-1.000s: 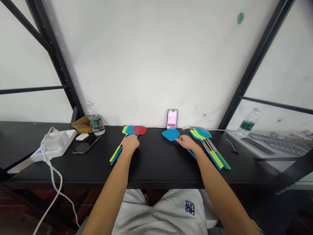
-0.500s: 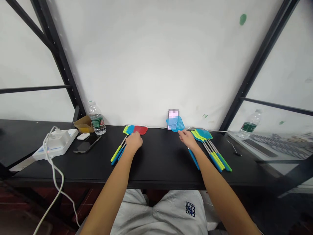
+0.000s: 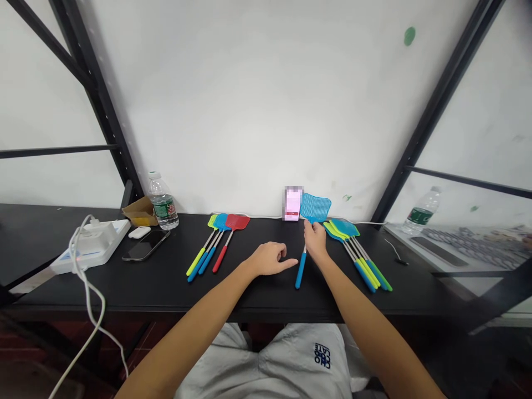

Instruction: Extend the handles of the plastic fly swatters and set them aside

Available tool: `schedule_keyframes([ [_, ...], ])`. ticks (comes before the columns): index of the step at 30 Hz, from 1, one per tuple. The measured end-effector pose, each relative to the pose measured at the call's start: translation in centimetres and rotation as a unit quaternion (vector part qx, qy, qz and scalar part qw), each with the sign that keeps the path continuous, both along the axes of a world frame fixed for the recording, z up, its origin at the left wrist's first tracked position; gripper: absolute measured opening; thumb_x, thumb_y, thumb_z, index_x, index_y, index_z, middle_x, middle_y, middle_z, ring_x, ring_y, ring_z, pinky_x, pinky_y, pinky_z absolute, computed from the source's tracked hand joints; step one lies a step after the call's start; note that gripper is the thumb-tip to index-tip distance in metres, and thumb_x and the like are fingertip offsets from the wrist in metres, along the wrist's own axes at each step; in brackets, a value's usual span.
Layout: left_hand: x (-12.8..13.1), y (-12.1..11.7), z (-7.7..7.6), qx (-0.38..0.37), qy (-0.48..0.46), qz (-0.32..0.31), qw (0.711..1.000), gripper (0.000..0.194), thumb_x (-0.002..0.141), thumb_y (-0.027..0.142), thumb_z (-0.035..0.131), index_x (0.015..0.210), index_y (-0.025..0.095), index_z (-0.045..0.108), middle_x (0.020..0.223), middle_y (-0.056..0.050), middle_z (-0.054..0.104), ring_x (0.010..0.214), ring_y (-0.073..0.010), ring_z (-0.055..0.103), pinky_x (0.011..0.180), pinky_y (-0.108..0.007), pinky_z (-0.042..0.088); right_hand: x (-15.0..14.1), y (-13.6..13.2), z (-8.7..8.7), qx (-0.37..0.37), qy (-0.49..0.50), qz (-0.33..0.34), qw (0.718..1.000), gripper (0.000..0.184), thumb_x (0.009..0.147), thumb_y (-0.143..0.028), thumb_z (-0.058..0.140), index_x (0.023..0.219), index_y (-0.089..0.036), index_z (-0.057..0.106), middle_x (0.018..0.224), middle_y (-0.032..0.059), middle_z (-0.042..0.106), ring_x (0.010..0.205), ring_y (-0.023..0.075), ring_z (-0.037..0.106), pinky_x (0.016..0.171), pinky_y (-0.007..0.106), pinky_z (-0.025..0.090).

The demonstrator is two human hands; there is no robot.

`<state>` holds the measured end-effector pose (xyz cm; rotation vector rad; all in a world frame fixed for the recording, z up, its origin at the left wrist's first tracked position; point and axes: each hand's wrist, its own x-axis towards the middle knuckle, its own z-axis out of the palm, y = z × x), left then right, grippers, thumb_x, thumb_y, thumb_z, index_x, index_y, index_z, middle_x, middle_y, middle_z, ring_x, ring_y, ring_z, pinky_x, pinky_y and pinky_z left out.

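Note:
Raised off the table, a blue fly swatter [image 3: 316, 208] is gripped near its head by my right hand [image 3: 316, 238], its blue handle pointing down toward me. My left hand [image 3: 272, 259] is open beside that handle, thumb stretched toward it and touching nothing that I can make out. To the left lie several fanned fly swatters, among them a red one [image 3: 237, 222], a blue one [image 3: 223, 221] and a yellow-green one [image 3: 195, 261]. Another fanned group of blue, yellow and green fly swatters [image 3: 368, 270] lies to the right of my right hand.
A phone with a lit, blurred screen [image 3: 292, 204] leans against the wall. On the left are a water bottle [image 3: 163, 202], a cardboard box [image 3: 140, 211], a dark phone [image 3: 146, 245], a white case [image 3: 139, 232] and a power strip [image 3: 93, 249] with cables. Black shelf posts flank the table.
My left hand has left the red fly swatter and moved right, opening near the blue handle. My right hand has lifted the blue fly swatter and turned it upright, its head shifting right.

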<state>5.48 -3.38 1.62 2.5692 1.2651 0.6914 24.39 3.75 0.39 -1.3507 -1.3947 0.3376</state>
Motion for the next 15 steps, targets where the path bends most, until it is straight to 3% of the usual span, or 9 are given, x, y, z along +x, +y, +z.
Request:
schedule_keyframes([
  [2, -0.12, 0.09, -0.02, -0.001, -0.003, 0.002, 1.0, 0.045, 0.081, 0.064, 0.053, 0.079, 0.02, 0.058, 0.071, -0.001, 0.063, 0.065, -0.0146, 0.057, 0.057, -0.025, 0.036, -0.29, -0.24, 0.01, 0.036, 0.013, -0.054, 0.998, 0.042, 0.09, -0.055, 0.038, 0.062, -0.024, 0.033, 0.056, 0.001, 0.047, 0.059, 0.0172, 0.044, 0.056, 0.028, 0.034],
  [8, -0.32, 0.16, -0.06, 0.0, -0.001, 0.002, 1.0, 0.041, 0.08, 0.061, 0.057, 0.077, 0.02, 0.058, 0.071, 0.0, 0.063, 0.066, -0.0145, 0.057, 0.056, -0.025, 0.034, -0.46, -0.64, 0.29, 0.069, -0.011, -0.109, 0.992, 0.042, 0.094, -0.052, 0.033, 0.065, -0.024, 0.04, 0.064, 0.0053, 0.055, 0.065, 0.0199, 0.049, 0.065, 0.03, 0.035],
  [15, -0.28, 0.17, 0.04, 0.011, 0.01, 0.036, 0.999, 0.034, 0.084, 0.053, 0.054, 0.077, 0.02, 0.057, 0.076, -0.002, 0.065, 0.07, -0.0163, 0.058, 0.058, -0.026, 0.035, -0.66, -0.87, 0.38, 0.065, 0.016, -0.047, 0.997, 0.043, 0.089, -0.059, 0.045, 0.071, -0.02, 0.05, 0.07, 0.0064, 0.061, 0.066, 0.0194, 0.054, 0.064, 0.029, 0.038],
])
